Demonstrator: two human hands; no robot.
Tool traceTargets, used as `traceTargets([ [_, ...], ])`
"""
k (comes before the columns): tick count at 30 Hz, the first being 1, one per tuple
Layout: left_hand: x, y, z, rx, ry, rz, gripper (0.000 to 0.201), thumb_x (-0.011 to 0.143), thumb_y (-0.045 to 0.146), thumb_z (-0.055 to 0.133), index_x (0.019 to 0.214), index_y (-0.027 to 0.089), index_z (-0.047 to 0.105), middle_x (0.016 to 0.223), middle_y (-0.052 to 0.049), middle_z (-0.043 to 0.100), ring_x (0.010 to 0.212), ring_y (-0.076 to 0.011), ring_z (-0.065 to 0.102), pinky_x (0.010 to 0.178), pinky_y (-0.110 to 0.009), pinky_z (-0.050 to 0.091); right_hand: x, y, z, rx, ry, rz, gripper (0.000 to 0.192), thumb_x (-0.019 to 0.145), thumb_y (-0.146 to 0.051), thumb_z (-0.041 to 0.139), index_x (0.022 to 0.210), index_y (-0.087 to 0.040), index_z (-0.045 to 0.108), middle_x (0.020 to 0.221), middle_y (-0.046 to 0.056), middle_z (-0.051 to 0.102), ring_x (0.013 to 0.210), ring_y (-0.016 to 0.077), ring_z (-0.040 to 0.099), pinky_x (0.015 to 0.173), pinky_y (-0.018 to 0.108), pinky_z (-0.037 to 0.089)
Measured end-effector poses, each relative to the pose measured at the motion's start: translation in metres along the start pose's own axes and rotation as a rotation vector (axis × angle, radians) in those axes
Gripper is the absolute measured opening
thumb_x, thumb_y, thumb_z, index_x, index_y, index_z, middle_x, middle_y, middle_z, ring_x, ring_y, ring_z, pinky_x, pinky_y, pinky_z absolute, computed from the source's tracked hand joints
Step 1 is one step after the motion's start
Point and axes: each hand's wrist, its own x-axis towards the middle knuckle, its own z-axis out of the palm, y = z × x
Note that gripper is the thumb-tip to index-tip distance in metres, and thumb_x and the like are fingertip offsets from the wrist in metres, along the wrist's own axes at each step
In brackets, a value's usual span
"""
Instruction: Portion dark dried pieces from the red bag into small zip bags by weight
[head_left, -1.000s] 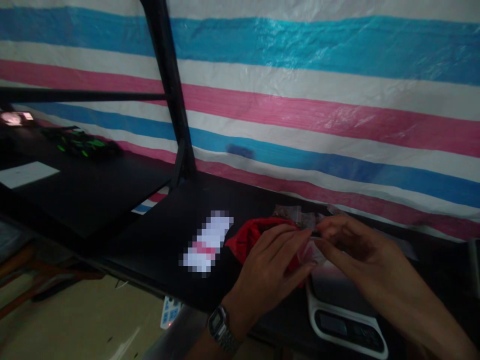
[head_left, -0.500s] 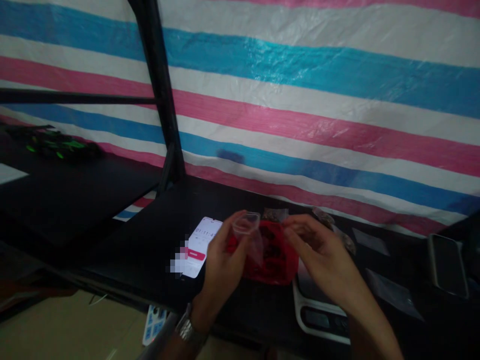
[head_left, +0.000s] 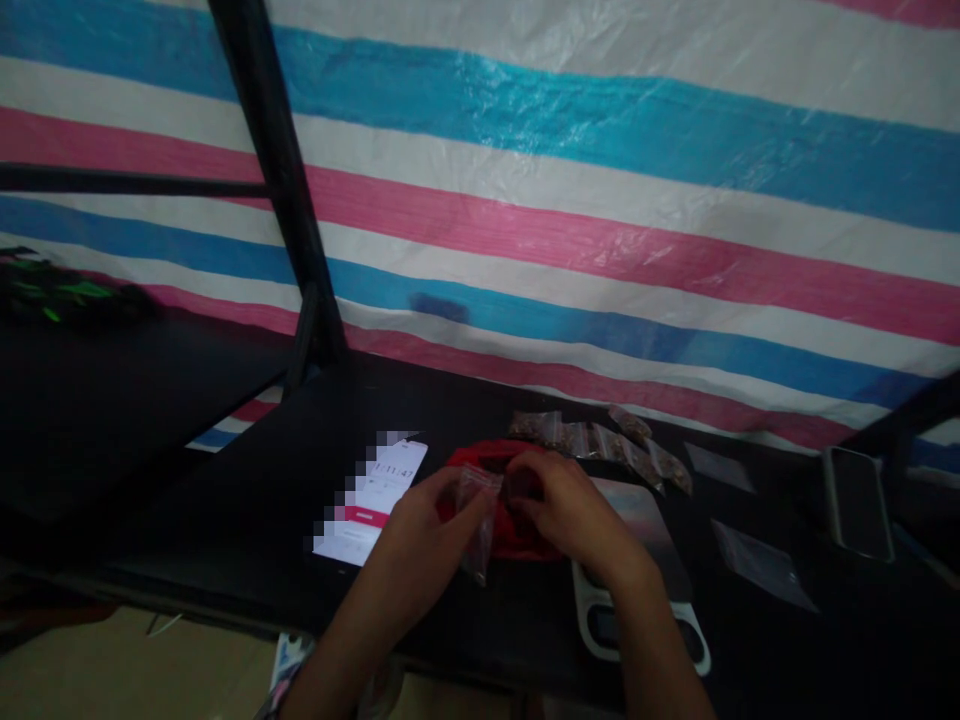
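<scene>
My left hand (head_left: 431, 510) has its grip pinched shut on a small clear plastic bag (head_left: 478, 525), holding it by the top edge so that the bag hangs down in front of the desk (head_left: 247, 500). My right hand (head_left: 570, 505) is just beside it, fingers curled down into the mouth of a red bag (head_left: 517, 535) that lies on the desk between my two hands; the grip there looks closed, but the light is too dim for me to tell whether it has hold of anything. The clear bag sits against the left side of the red bag, close to my right fingertips.

Under my right wrist is a white kitchen scale (head_left: 637, 580) with a shiny plate. Behind the red bag, a row of small filled packets (head_left: 600, 445) lies along the back of the desk, near the striped tarp (head_left: 600, 220). To the left of my left hand a phone (head_left: 371, 500) lies flat with its screen lit. To the right lie two empty clear bags (head_left: 761, 565) and, further right, another phone (head_left: 859, 500). A black post (head_left: 277, 190) rises at the desk's back left corner
</scene>
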Motion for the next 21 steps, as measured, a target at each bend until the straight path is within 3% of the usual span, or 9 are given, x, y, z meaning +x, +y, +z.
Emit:
traceTargets([
  [3,0.005,-0.005,0.007,-0.217,-0.073,-0.045,0.029,0.084,0.048,0.075,0.099,0.023,0.081,0.098,-0.007,0.084,0.089,-0.0283,0.079,0.079,-0.037,0.059,-0.007,0.004,-0.012,0.048,0.039,0.049,0.025,0.088,-0.010,0.070,0.110,-0.022,0.074,0.117,0.007,0.078,0.112,0.0255,0.070,0.102,0.038,0.049],
  [8,0.009,-0.002,0.003,-0.373,0.012,-0.109,0.034,0.078,0.046,0.086,0.098,0.020,0.082,0.099,-0.007,0.084,0.090,-0.0250,0.078,0.081,-0.032,0.059,-0.019,0.017,-0.031,0.089,0.111,0.085,0.017,0.095,-0.022,0.067,0.110,-0.025,0.074,0.112,0.004,0.079,0.107,0.0248,0.072,0.093,0.036,0.051],
  [14,0.006,0.018,-0.014,-0.717,0.049,-0.176,0.026,0.076,0.030,0.091,0.096,0.016,0.083,0.096,-0.008,0.084,0.083,-0.0212,0.079,0.075,-0.025,0.062,-0.009,0.036,-0.022,0.349,0.419,0.022,0.027,0.095,-0.039,0.067,0.117,-0.023,0.069,0.115,0.007,0.076,0.088,0.0224,0.071,0.076,0.034,0.055],
  [17,0.006,0.024,-0.019,-0.766,0.093,-0.238,0.014,0.084,0.018,0.082,0.097,0.014,0.083,0.097,-0.010,0.084,0.080,-0.0212,0.079,0.072,-0.025,0.064,-0.007,0.041,-0.019,0.367,0.466,0.048,0.031,0.095,-0.043,0.068,0.120,-0.025,0.067,0.111,0.006,0.075,0.073,0.0196,0.066,0.065,0.032,0.052],
  [21,0.004,0.025,-0.019,-0.766,0.069,-0.309,0.012,0.091,0.014,0.075,0.101,0.013,0.082,0.103,-0.013,0.084,0.081,-0.0216,0.080,0.070,-0.026,0.065,-0.005,0.040,-0.012,0.491,0.524,0.047,0.033,0.095,-0.047,0.067,0.120,-0.026,0.063,0.116,0.007,0.073,0.069,0.0179,0.067,0.063,0.032,0.054],
])
